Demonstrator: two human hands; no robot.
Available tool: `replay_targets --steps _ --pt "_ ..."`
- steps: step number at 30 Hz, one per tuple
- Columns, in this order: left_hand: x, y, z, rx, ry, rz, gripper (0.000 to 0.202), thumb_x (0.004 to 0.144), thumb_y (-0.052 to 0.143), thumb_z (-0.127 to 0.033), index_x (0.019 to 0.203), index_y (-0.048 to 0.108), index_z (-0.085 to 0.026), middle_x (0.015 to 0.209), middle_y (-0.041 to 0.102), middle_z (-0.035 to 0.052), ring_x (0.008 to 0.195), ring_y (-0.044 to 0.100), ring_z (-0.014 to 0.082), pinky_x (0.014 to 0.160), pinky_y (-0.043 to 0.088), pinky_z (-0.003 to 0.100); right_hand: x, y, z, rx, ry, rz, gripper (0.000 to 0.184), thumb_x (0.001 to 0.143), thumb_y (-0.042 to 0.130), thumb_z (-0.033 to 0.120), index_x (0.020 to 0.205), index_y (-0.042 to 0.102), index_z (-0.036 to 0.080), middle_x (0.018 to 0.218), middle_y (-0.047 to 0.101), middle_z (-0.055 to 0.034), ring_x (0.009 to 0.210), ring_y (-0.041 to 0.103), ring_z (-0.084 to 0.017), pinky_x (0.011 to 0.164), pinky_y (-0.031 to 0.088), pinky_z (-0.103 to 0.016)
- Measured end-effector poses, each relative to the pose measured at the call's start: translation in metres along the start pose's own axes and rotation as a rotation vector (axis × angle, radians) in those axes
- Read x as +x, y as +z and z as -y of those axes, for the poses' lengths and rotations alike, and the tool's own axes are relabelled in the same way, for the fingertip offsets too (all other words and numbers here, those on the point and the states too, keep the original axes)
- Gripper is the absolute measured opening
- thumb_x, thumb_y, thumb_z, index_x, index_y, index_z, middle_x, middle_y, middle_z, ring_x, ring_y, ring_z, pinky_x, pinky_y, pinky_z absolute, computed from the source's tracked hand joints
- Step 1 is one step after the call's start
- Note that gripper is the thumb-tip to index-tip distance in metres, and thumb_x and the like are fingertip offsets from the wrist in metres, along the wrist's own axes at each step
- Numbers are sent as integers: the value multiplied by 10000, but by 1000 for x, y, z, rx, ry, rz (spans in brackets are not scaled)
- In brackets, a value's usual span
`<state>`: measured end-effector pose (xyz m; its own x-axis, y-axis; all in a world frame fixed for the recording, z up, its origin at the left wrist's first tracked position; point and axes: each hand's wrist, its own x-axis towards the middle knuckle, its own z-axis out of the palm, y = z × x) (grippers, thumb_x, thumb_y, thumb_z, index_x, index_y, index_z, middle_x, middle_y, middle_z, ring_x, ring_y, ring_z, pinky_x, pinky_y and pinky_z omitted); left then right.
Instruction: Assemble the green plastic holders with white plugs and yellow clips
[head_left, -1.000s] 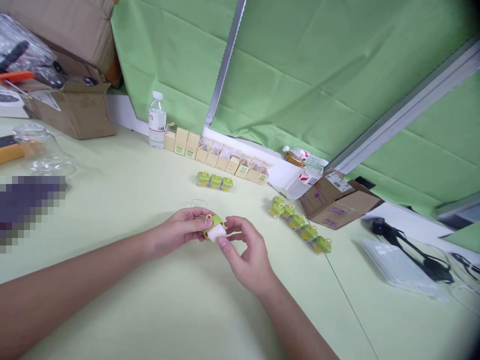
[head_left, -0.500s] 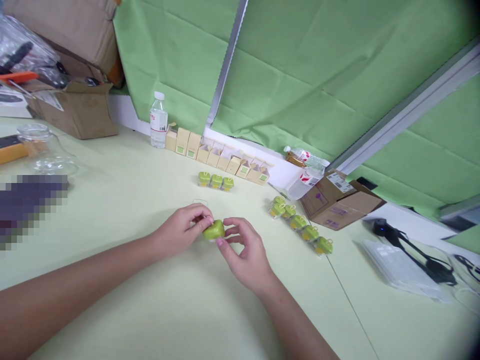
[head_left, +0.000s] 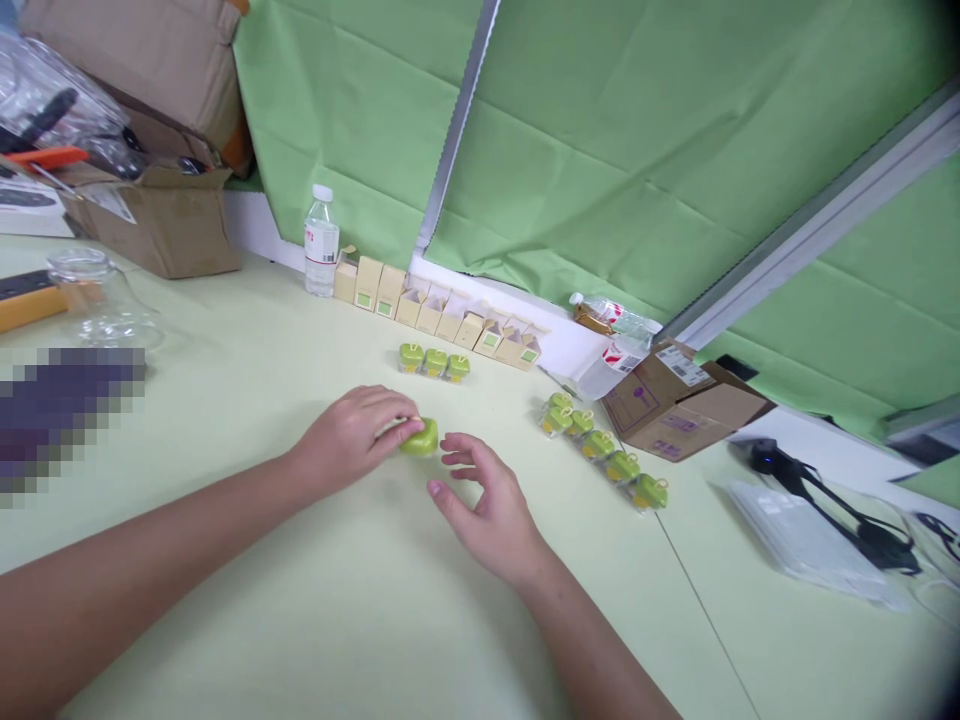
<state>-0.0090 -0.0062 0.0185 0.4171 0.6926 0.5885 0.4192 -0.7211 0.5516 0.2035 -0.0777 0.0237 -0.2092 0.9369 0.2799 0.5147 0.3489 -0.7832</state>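
Observation:
My left hand [head_left: 356,432] is closed on a small case with a rounded green lid [head_left: 424,436], thumb on its near side. Just to the right, my right hand [head_left: 491,510] is open, its fingers spread and curved, apart from the case. Beyond my hands stands a short row of three similar green-lidded cases [head_left: 435,363] with clear lower parts. Another slanting row of several green-lidded cases [head_left: 598,446], with small loops on top, stands to the right. Behind them is a row of small beige cartons [head_left: 450,318], several with open tops.
An upright water bottle [head_left: 321,245] is left of the cartons. Bottles [head_left: 616,355] lie beside an open cardboard box [head_left: 679,410] at right, near clear plastic sheets [head_left: 810,545] and a black device with cables [head_left: 847,510]. A glass vessel [head_left: 105,300] and cardboard box [head_left: 176,235] are at left.
My left hand has moved the green-lidded case slightly away and to the left. My right hand, which was touching the case, has let go and stays nearly in place.

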Motion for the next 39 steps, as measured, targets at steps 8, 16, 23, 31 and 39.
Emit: replay_targets --steps 8,16,23,31,39 --pt "16 -19 23 91 -95 -207 215 977 493 -330 914 653 -200 959 693 50 916 622 195 845 446 288 0 2 -5 -2 42 -28 358 884 616 269 1231 531 265 1240 616 -72 1057 627 -210 888 554 -395" --pt "18 -1 28 107 -72 -116 194 984 480 -307 922 637 -212 970 699 20 922 636 183 826 473 293 1 3 -5 -13 55 -14 349 887 613 267 1226 531 270 1237 618 -59 1048 630 -195 892 551 -373" --pt "15 -4 37 236 -8 -42 202 1001 457 -296 936 623 -201 959 700 25 903 637 193 824 470 324 1 2 -5 -24 55 -6 359 884 615 273 1233 530 265 1231 624 -68 1036 636 -198 889 552 -376" --pt "15 -9 38 416 167 13 235 1015 403 -234 915 607 -173 901 701 52 867 653 210 804 459 358 0 1 -3 -40 63 5 352 887 609 279 1231 531 264 1222 628 -71 1024 641 -200 887 555 -381" --pt "16 -15 32 424 198 184 271 1015 386 -228 874 611 -169 823 669 45 790 614 198 758 441 343 0 1 -4 -45 70 16 354 885 610 280 1230 535 268 1210 629 -60 1001 641 -194 892 554 -387"
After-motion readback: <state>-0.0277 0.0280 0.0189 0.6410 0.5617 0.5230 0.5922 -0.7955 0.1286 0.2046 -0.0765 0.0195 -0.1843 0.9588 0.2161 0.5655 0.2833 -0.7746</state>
